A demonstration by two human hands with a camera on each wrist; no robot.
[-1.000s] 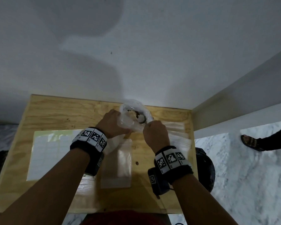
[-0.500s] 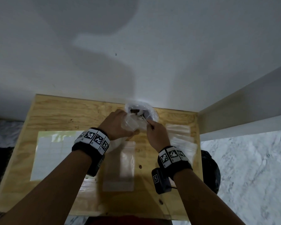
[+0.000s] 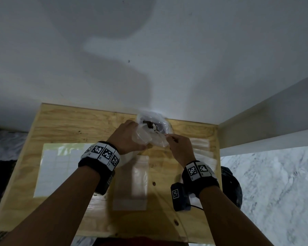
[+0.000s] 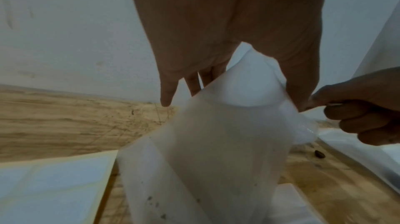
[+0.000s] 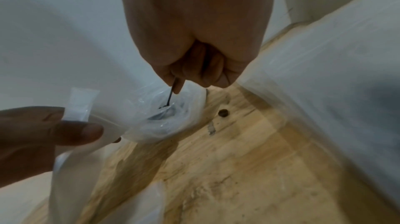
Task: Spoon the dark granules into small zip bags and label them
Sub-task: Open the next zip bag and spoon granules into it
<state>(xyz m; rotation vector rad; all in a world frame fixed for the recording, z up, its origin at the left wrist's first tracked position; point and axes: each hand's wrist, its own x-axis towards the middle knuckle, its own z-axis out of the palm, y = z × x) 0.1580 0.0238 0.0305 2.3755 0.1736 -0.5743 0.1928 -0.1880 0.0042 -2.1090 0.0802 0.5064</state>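
Note:
My left hand (image 3: 136,134) (image 4: 233,97) grips a small frosted zip bag (image 3: 146,139) (image 4: 216,150) by its open top, above the table's far side. A few dark specks lie low inside it. My right hand (image 3: 170,138) (image 5: 179,83) pinches the thin handle of a small spoon (image 5: 171,95). The spoon's bowl dips into a crumpled clear bag (image 3: 155,119) (image 5: 168,119) holding dark granules (image 3: 148,124), against the wall. The two hands almost touch at the small bag's mouth.
On the plywood table (image 3: 69,125), a sheet of white labels (image 3: 60,167) lies at the left. One empty zip bag (image 3: 133,181) lies in the middle and more zip bags (image 3: 201,150) at the right. A white wall bounds the far edge.
My right hand has drawn back slightly toward me and to the right, and the spoon still reaches the granule bag. My left hand keeps its hold on the small bag.

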